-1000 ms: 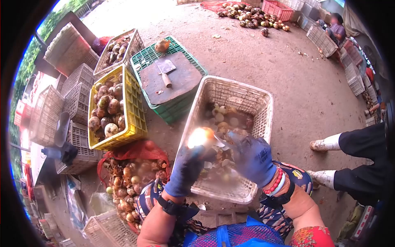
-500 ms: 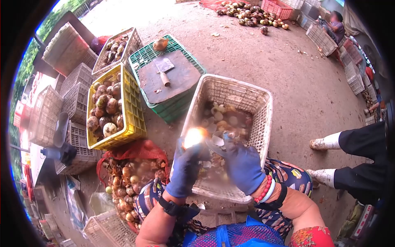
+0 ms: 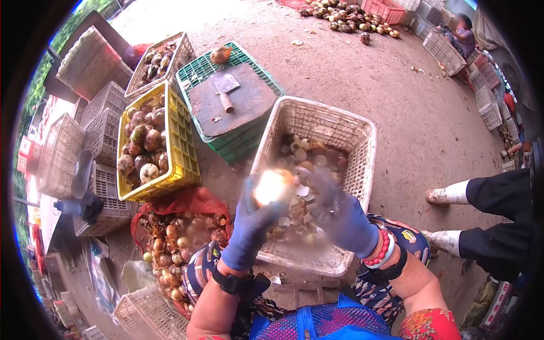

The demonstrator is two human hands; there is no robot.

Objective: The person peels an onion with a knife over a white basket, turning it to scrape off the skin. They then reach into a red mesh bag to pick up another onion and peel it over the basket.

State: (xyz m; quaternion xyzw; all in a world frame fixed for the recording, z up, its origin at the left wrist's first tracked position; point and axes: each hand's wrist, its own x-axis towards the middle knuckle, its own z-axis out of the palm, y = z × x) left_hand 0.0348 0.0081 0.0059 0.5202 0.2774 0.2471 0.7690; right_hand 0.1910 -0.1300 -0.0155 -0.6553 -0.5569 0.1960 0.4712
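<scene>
A blue glove covers my left hand (image 3: 252, 221), which is closed around an onion (image 3: 273, 187) whose surface is washed out by glare. Across from it, my right hand (image 3: 345, 218), in a matching glove, has fingers smeared by motion, and I cannot tell what it holds. Both hands are over a white plastic crate (image 3: 367, 164) standing between my knees. Inside the crate lie onion skins and pale round pieces (image 3: 300, 150).
At the left stand a yellow crate (image 3: 190, 156) of onions and a red net bag (image 3: 190, 198) of more. A cleaver (image 3: 225, 85) lies on a board (image 3: 209, 113) atop a green crate (image 3: 226, 150). Another person's legs (image 3: 493, 195) are at the right.
My right hand has moved a little right and down, away from the left, and blurred. The curved blade seen between the hands earlier no longer shows clearly. The left hand still holds the onion.
</scene>
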